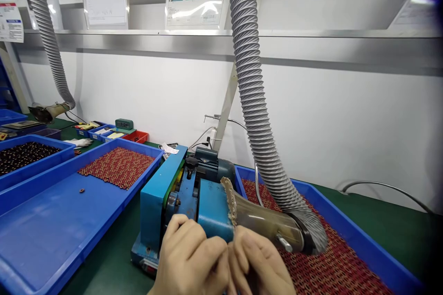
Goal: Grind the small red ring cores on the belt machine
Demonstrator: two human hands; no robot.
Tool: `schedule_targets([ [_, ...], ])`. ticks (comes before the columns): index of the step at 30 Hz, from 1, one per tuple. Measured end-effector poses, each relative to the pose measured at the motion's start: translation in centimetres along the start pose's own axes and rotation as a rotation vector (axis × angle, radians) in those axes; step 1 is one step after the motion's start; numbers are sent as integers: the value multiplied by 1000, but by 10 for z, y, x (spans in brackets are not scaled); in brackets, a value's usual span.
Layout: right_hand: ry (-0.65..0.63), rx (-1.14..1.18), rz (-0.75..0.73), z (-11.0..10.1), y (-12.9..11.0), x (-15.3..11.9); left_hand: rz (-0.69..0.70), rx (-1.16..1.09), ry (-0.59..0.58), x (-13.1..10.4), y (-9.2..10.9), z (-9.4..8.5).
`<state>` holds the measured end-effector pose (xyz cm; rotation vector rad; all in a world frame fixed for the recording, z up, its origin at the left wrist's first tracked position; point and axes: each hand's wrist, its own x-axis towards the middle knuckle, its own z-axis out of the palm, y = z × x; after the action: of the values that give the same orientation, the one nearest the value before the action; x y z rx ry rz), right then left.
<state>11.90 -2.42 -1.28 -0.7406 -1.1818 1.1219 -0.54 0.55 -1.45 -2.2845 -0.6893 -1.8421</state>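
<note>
My left hand (pixel 192 256) and my right hand (pixel 258 258) meet in front of a blue belt-driven machine (pixel 214 203). Both have their fingers curled and pinched together, thumbs and fingertips nearly touching. Whatever they hold, if anything, is hidden behind the fingers. Just beyond my right hand, a brownish translucent suction hood (pixel 266 216) joins the machine to a grey ribbed hose (pixel 249 73). Many small red rings (pixel 328 258) fill the blue tray (pixel 363 237) at right. More red rings (pixel 117 166) lie in the left blue tray (pixel 41 235), with one loose ring (pixel 82 190) apart from them.
At far left stands a blue tray of black small parts (pixel 26 156). Small bins, including a red bin (pixel 138 137), line the back of the green table (pixel 107 244). A second hose (pixel 48 32) hangs at left. A metal shelf (pixel 138 33) crosses the wall.
</note>
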Motion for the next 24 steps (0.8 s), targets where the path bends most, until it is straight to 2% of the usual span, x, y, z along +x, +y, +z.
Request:
schedule_targets([
  [2, 31, -39, -169, -3, -2, 2, -145, -150, 3, 1, 1, -3],
  [4, 88, -216, -408, -5, -4, 4, -300, -273, -12, 3, 2, -5],
  [7, 45, -389, -637, -6, -6, 8, -480, -383, -74, 4, 4, -8],
  [9, 3, -439, -714, -7, -7, 10, -569, -445, -116, 4, 5, -9],
  [13, -34, -490, -739, -11, -8, 11, -675, -515, -152, 5, 6, -12],
  [17, -33, -553, -802, -16, -5, 9, -724, -578, -206, 7, 5, -15],
  [20, 19, -586, -863, -14, 1, 8, -709, -585, -248, 7, 2, -16],
  [22, 108, -616, -912, -8, 7, 6, -618, -518, -237, 6, 1, -14],
  [24, 225, -642, -925, -2, 11, 4, -430, -383, -184, 5, 0, -11],
])
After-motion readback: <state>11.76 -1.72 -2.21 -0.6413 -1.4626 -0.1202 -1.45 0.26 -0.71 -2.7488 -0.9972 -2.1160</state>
